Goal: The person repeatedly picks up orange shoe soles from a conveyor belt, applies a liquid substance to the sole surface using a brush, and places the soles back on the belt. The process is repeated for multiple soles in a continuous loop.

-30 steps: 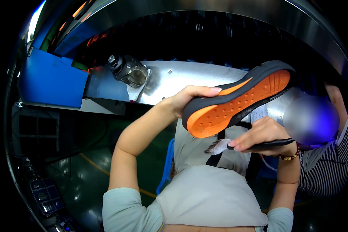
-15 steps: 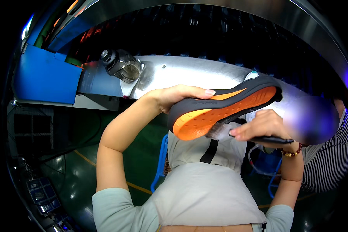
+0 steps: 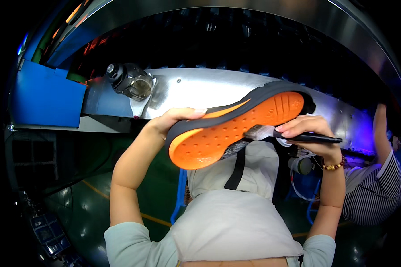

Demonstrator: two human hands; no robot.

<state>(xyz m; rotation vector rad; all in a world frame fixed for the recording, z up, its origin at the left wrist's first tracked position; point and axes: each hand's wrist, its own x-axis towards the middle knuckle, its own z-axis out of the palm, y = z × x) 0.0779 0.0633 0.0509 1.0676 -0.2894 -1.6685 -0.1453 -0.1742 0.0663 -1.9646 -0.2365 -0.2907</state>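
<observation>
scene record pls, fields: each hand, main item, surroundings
left hand: left hand grips the heel end of an orange-soled shoe with dark grey rim, sole facing the camera
right hand: right hand holds a black-handled brush, bristles on the sole edge
surroundings: silver metal bench; dark glass jar; blue box; striped-sleeved co-worker at right
</observation>
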